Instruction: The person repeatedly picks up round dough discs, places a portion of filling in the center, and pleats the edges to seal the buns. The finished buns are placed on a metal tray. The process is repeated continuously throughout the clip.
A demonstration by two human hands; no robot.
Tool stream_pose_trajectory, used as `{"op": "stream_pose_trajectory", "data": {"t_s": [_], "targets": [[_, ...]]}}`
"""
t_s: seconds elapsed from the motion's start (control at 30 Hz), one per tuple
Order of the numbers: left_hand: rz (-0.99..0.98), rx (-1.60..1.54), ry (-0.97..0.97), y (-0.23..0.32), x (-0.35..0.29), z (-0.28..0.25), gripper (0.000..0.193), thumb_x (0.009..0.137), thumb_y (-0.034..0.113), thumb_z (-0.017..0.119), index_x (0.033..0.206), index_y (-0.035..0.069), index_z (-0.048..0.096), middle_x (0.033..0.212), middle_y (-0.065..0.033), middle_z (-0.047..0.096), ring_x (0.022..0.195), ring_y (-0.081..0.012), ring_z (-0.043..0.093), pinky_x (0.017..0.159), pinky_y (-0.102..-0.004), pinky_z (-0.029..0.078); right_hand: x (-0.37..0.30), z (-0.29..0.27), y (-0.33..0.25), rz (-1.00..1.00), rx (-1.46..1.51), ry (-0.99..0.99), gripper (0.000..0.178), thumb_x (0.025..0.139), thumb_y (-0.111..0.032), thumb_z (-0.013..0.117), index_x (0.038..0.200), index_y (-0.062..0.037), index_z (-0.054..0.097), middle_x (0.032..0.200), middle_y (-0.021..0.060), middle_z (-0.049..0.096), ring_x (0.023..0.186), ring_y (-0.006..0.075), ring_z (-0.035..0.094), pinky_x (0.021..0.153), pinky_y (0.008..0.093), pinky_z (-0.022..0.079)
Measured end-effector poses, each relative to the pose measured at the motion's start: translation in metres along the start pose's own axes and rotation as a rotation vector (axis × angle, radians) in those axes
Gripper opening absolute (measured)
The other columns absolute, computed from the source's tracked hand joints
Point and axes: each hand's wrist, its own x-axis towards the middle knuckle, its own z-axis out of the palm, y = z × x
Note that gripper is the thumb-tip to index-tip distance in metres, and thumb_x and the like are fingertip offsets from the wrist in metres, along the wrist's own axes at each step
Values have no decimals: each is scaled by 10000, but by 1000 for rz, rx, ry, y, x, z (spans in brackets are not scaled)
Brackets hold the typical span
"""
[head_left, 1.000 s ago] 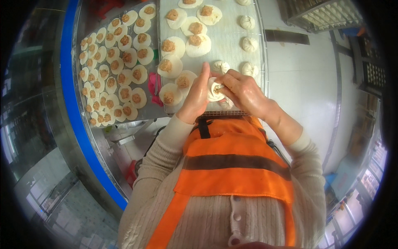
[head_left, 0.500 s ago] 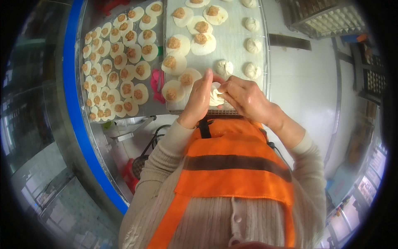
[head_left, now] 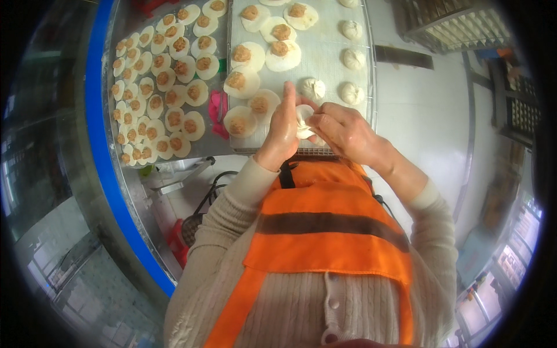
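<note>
Between my hands, over the tray's near edge, is a partly pleated bun (head_left: 303,123) of white dough. My left hand (head_left: 282,129) cups it from the left, thumb pointing up and away. My right hand (head_left: 343,129) pinches the dough's gathered edge with thumb and fingers. The bun's underside is hidden by my hands. Just beyond them a finished pleated bun (head_left: 313,88) sits on the lined wire tray (head_left: 325,52). More pleated buns (head_left: 352,93) stand in a column along the tray's right side. To the left lie flat dough rounds topped with brown filling (head_left: 242,82).
A metal table (head_left: 209,136) on the left carries many overlapping filled dough rounds (head_left: 190,126). A pink cloth-like item (head_left: 217,113) lies between table and tray. A blue edge strip (head_left: 104,174) runs down the left. Racks of trays (head_left: 458,29) stand at the far right.
The gathered edge of the bun looks drawn further inward under my right fingers. Both hands stay in nearly the same place, and the whole view has shifted slightly.
</note>
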Motion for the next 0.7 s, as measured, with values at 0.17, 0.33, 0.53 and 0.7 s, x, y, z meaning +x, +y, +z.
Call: {"op": "stream_pose_trajectory", "data": {"t_s": [0.17,0.33,0.53,0.7], "targets": [[329,-9,70,-6,3,0,628,1043,550,300,857,30,599,829,-60,619,735,-136,602,658,-270,504,2,0,-9,391,231,184,369,857,-95,726,1166,19,560,984,174,638,793,294,659,675,365,536],[625,297,130,-10,2,3,598,1072,464,272,874,6,602,838,-72,620,757,-149,572,716,-280,472,2,11,-29,554,334,260,351,855,-66,729,1168,3,588,888,161,653,751,250,674,645,348,533],[725,371,143,-9,-1,5,578,1076,432,283,887,-8,607,792,-77,620,748,-160,570,725,-297,467,7,15,-27,343,106,333,236,838,-14,717,1062,8,646,849,175,659,744,321,658,633,356,526],[413,68,118,-13,6,0,583,1072,452,304,876,-2,613,785,-61,619,740,-135,565,700,-279,465,7,3,-19,301,184,163,230,843,19,669,1068,18,623,910,182,652,765,331,655,624,365,525]]}}
